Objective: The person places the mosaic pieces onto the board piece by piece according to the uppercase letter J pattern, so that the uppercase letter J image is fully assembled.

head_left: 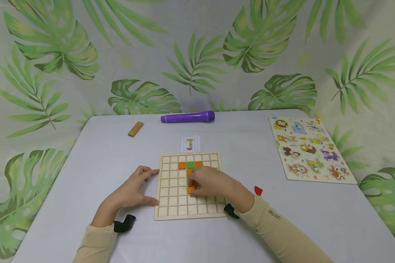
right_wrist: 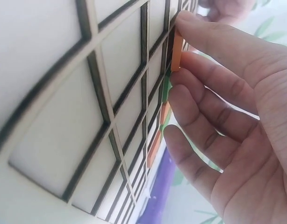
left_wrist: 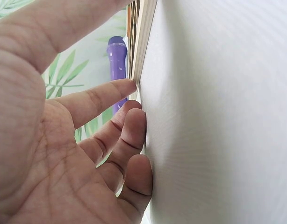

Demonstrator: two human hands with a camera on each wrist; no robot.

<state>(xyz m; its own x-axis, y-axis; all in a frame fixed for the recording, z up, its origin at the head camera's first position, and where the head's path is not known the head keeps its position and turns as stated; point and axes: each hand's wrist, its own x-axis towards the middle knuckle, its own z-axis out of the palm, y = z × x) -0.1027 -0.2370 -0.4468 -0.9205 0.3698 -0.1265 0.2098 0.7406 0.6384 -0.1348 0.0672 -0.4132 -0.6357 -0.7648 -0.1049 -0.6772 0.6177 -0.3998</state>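
A wooden grid board [head_left: 172, 212] lies mid-table. My left hand [head_left: 131, 190] rests at its left side, index fingertip and thumb touching the edge, the other fingers loosely bent beside it. Over the middle column, my right hand [head_left: 212, 180] pinches an orange square tile [right_wrist: 177, 52] between thumb and index finger, at a cell of the grid. Farther up the board sit an orange tile [head_left: 182, 165], a green tile [head_left: 190, 164] and another orange tile [head_left: 198, 163] in a row. Below the green one, more tiles are partly hidden by my right hand.
A small pattern card [head_left: 184, 144] lies just beyond the board. Behind it is a purple microphone-shaped object [head_left: 187, 117], with a wooden block [head_left: 135, 129] to the left. A red quarter-round piece [head_left: 258, 190] and an animal puzzle board [head_left: 316, 175] are on the right.
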